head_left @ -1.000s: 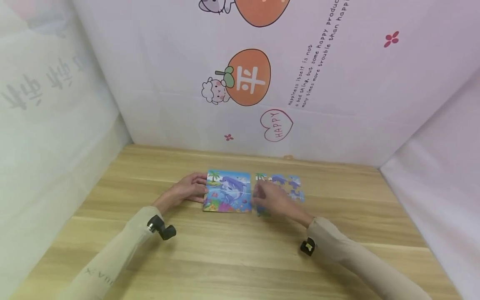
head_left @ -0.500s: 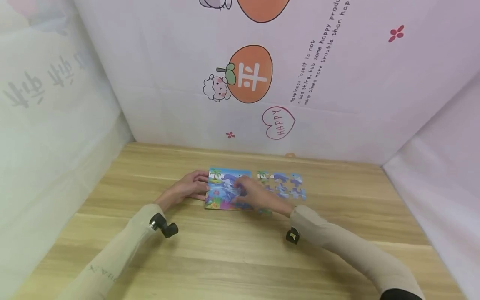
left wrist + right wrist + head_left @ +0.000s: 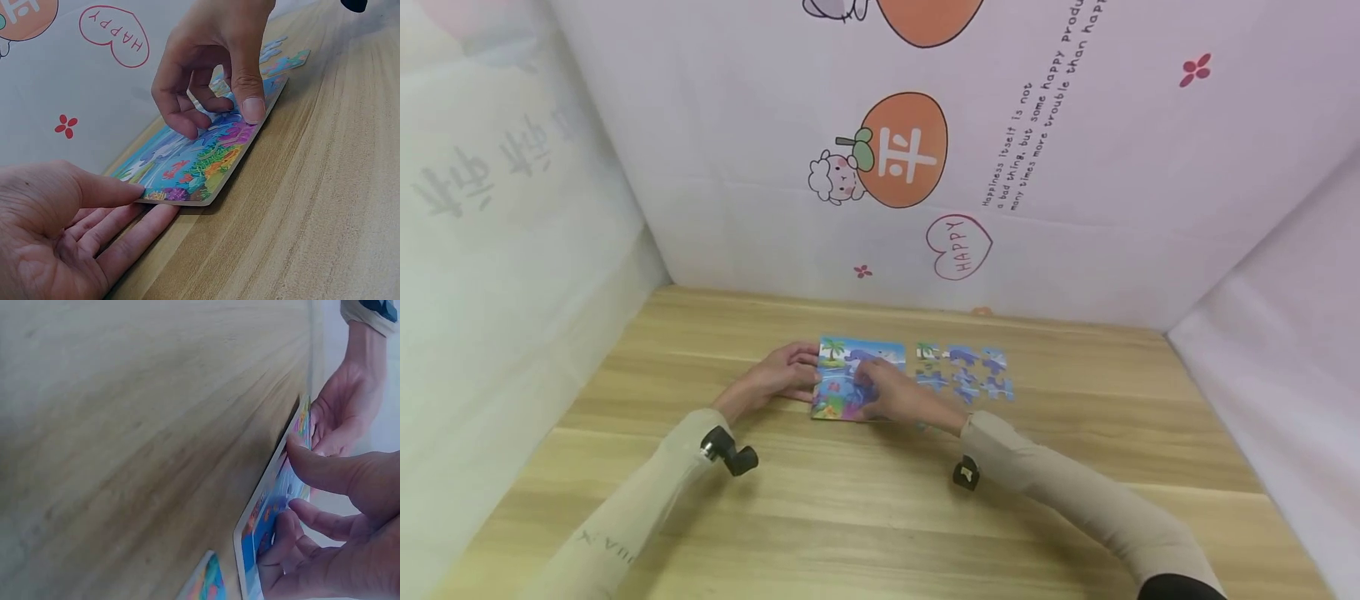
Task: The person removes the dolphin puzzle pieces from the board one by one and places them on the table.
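Observation:
A jigsaw puzzle board (image 3: 831,400) with a dolphin and coral picture lies on the table. My left hand (image 3: 784,372) holds its left edge; in the left wrist view the thumb lies on top and the fingers pass below the rim. Over the board is my right hand (image 3: 891,392), thumb and fingers bent and spread apart. In the left wrist view its thumb touches the purple coral near the front edge, and its fingertips reach the blue part. No loose piece shows between them. Several puzzle pieces (image 3: 964,385) lie in rows to the right of the board.
Another puzzle piece (image 3: 212,578) lies near the board's right end, mostly behind my right hand in the head view. The wooden table (image 3: 835,508) meets a printed white cloth wall (image 3: 760,225) at the back. White cloth also hangs at both sides.
My right hand has moved left from the loose pieces onto the board, uncovering the rows of pieces. My left hand stays at the board's left edge.

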{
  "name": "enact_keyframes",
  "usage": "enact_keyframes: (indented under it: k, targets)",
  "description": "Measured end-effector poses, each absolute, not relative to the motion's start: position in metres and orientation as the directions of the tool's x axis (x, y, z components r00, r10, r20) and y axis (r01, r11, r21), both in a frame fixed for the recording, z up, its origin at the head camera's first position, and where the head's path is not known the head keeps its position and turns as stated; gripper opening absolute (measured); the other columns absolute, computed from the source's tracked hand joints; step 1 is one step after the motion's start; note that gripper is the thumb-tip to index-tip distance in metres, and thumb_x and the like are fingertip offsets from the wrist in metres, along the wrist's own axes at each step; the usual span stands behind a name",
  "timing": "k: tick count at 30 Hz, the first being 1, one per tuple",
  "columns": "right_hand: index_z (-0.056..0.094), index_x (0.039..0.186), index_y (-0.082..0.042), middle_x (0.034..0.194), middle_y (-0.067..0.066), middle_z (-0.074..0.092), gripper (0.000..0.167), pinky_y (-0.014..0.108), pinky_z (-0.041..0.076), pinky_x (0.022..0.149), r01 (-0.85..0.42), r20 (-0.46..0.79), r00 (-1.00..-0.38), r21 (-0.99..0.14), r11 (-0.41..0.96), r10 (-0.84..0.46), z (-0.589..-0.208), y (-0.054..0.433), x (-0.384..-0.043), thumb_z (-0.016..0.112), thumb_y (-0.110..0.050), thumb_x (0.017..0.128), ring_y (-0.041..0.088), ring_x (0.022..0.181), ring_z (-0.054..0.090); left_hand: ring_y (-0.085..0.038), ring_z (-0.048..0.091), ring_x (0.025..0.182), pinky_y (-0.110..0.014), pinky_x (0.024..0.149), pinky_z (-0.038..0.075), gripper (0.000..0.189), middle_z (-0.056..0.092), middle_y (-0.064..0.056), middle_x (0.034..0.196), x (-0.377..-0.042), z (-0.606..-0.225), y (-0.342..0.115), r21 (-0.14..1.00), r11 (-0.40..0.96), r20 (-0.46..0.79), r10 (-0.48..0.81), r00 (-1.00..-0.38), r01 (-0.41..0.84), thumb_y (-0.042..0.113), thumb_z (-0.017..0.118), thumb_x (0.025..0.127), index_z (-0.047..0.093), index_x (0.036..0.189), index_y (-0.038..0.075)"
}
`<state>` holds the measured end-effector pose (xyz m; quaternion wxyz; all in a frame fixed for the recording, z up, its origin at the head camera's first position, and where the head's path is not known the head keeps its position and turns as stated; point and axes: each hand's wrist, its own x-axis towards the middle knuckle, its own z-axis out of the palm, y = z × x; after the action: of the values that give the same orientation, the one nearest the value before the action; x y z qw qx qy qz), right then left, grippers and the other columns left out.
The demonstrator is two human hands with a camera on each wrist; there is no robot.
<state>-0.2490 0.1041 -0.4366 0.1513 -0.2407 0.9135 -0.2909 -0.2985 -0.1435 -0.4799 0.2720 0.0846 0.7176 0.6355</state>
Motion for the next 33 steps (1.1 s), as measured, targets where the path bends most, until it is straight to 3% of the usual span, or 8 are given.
enact_keyframes:
  k: [5, 9, 10, 14, 17, 25, 33]
  targets:
    - [0.06, 0.116, 0.002, 0.118, 0.015, 0.061, 0.046, 0.043, 0.057, 0.101, -0.348, -0.124, -0.843, -0.617, 0.706, -0.523, -0.437, 0.107, -0.249, 0.089, -0.008, 0.081, 0.03, 0.111, 0.059, -0.031, 0.063, 0.117, -0.037, 0.091, 0.067, 0.066, 0.04, -0.025, 0.154, -0.298, -0.481, -0.141, 0.956, 0.175, -0.293, 0.467, -0.835, -0.237, -0.003, 0.063, 0.099, 0.031, 0.157, 0.0]
    - [0.061, 0.108, 0.001, 0.116, 0.017, 0.063, 0.039, 0.031, 0.057, 0.081, -0.367, -0.104, -0.837, -0.622, 0.692, -0.537, -0.437, 0.107, -0.25, 0.089, -0.008, 0.081, 0.022, 0.093, 0.056, -0.032, 0.062, 0.119, -0.037, 0.09, 0.067, 0.067, 0.039, -0.025, 0.154, -0.298, -0.479, -0.14, 0.958, 0.176, -0.282, 0.456, -0.844, -0.224, -0.001, 0.062, 0.098, 0.031, 0.157, -0.001]
    - [0.062, 0.105, 0.001, 0.122, 0.019, 0.064, 0.036, 0.028, 0.055, 0.077, -0.37, -0.1, -0.836, -0.624, 0.688, -0.54, -0.437, 0.107, -0.25, 0.088, -0.008, 0.082, 0.02, 0.09, 0.054, -0.032, 0.062, 0.119, -0.037, 0.09, 0.067, 0.067, 0.039, -0.025, 0.153, -0.298, -0.479, -0.141, 0.958, 0.181, -0.282, 0.453, -0.846, -0.222, -0.001, 0.062, 0.098, 0.031, 0.157, -0.001]
    - [0.062, 0.1, -0.001, 0.118, 0.019, 0.064, 0.03, 0.021, 0.046, 0.065, -0.38, -0.092, -0.827, -0.635, 0.673, -0.554, -0.438, 0.106, -0.252, 0.087, -0.007, 0.084, 0.016, 0.081, 0.049, -0.033, 0.062, 0.12, -0.037, 0.09, 0.067, 0.067, 0.04, -0.024, 0.154, -0.3, -0.476, -0.141, 0.957, 0.184, -0.285, 0.444, -0.849, -0.225, -0.001, 0.063, 0.098, 0.032, 0.157, 0.0]
    - [0.062, 0.101, -0.002, 0.104, 0.012, 0.062, 0.032, 0.019, 0.044, 0.065, -0.366, -0.109, -0.827, -0.639, 0.676, -0.551, -0.437, 0.107, -0.254, 0.087, -0.01, 0.084, 0.015, 0.08, 0.048, -0.034, 0.063, 0.119, -0.038, 0.091, 0.067, 0.066, 0.039, -0.025, 0.155, -0.3, -0.476, -0.142, 0.958, 0.178, -0.284, 0.453, -0.845, -0.227, -0.001, 0.063, 0.099, 0.032, 0.157, 0.0]
    - [0.064, 0.109, -0.002, 0.109, 0.01, 0.065, 0.025, 0.022, 0.052, 0.072, -0.321, -0.151, -0.821, -0.676, 0.663, -0.551, -0.434, 0.109, -0.249, 0.08, -0.01, 0.091, 0.016, 0.087, 0.055, -0.035, 0.063, 0.12, -0.039, 0.091, 0.067, 0.066, 0.038, -0.027, 0.155, -0.295, -0.481, -0.146, 0.957, 0.186, -0.287, 0.464, -0.838, -0.225, 0.0, 0.063, 0.099, 0.032, 0.157, -0.002]
    - [0.063, 0.112, -0.004, 0.112, 0.013, 0.069, 0.021, 0.034, 0.063, 0.088, -0.359, -0.11, -0.795, -0.707, 0.609, -0.597, -0.437, 0.118, -0.255, 0.075, -0.004, 0.094, 0.025, 0.1, 0.068, -0.033, 0.063, 0.119, -0.038, 0.09, 0.067, 0.067, 0.038, -0.026, 0.155, -0.299, -0.481, -0.146, 0.958, 0.178, -0.284, 0.463, -0.84, -0.226, 0.001, 0.064, 0.099, 0.032, 0.157, -0.001]
